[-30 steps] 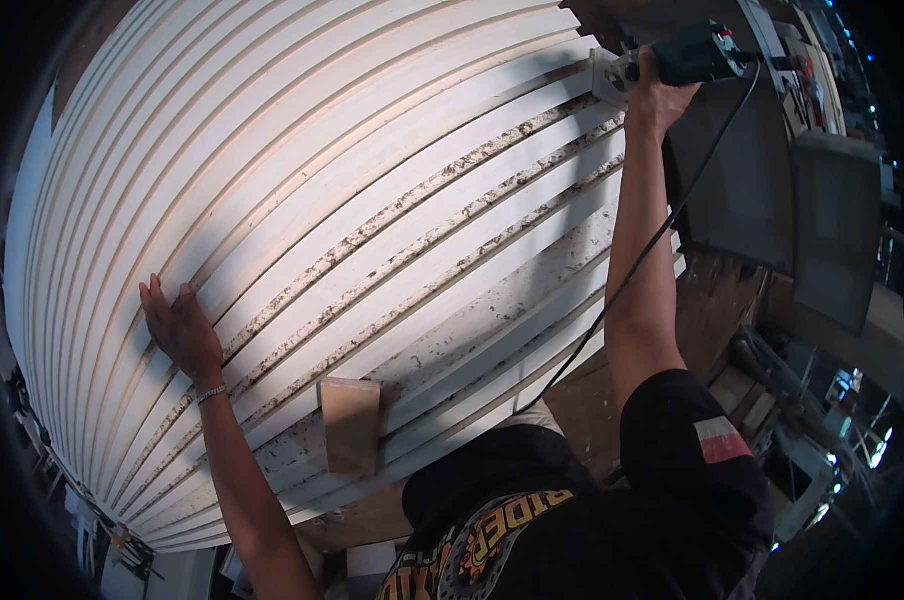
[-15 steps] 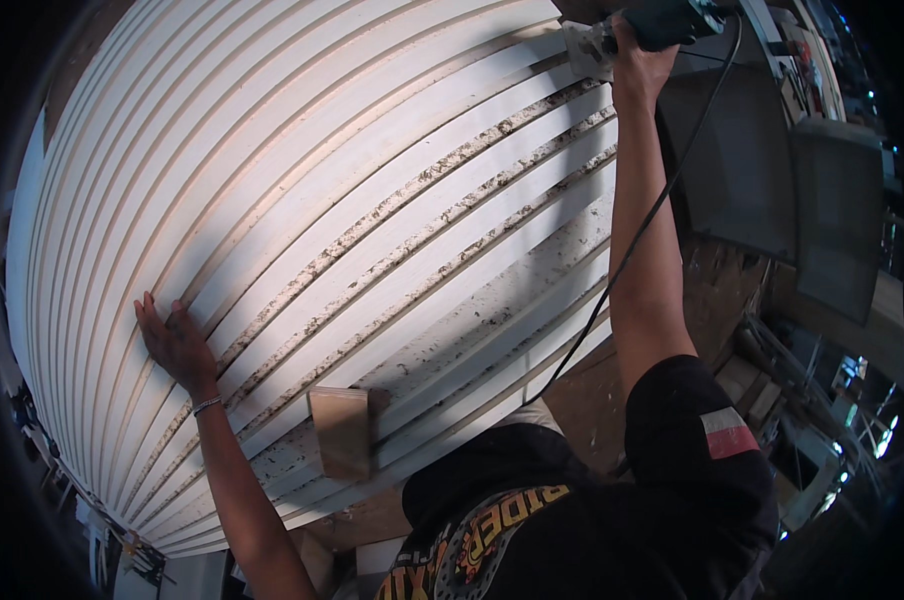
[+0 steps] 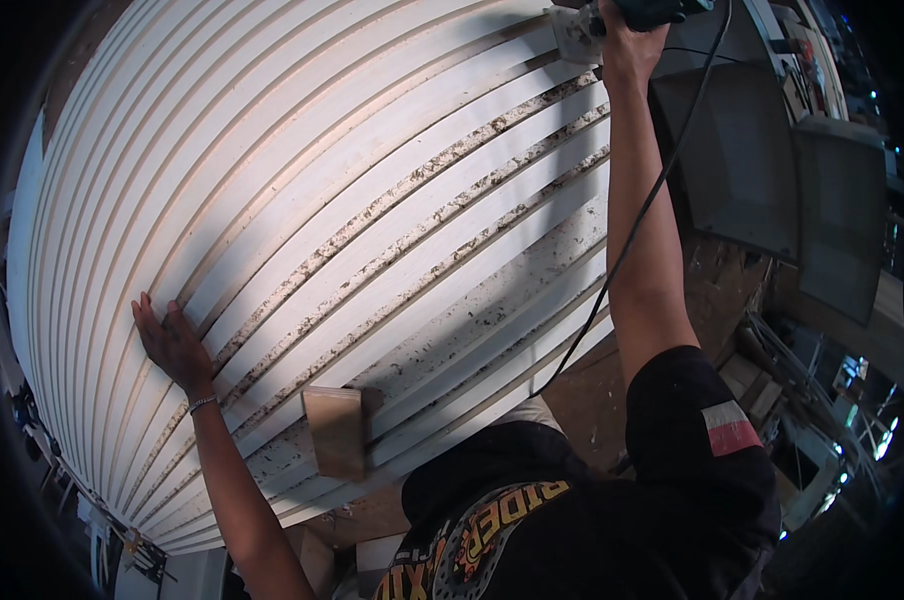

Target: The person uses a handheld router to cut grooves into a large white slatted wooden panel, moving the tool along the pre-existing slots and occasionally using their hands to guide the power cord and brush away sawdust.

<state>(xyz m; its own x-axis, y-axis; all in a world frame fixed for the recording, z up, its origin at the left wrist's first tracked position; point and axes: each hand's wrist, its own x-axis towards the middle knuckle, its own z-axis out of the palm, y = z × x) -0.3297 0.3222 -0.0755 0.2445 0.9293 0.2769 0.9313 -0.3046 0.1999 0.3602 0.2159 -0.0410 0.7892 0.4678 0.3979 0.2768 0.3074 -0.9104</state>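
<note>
A large white panel (image 3: 392,245) with many long parallel grooves spreads in front of me. Wood shavings (image 3: 442,165) lie in several grooves and on a strip nearer my body. At the far right edge of the panel, my right hand (image 3: 636,42) is wrapped round a dark corded trim router (image 3: 662,10), partly cut off by the picture's top. Its clear base (image 3: 576,36) rests at the end of the grooves; the bit is hidden. My left hand (image 3: 178,348) lies on the panel's left part, fingers apart, holding nothing.
A wooden block (image 3: 334,432) stands on the panel near my body. The router's black cord (image 3: 662,180) hangs past my right forearm to the panel's near edge. Grey boxes (image 3: 737,165) stand to the right, with piled offcuts and metal pieces (image 3: 807,370) below them.
My right hand and the router have shifted slightly left and away from me, and the cord has swung along. My left hand stays in about the same place.
</note>
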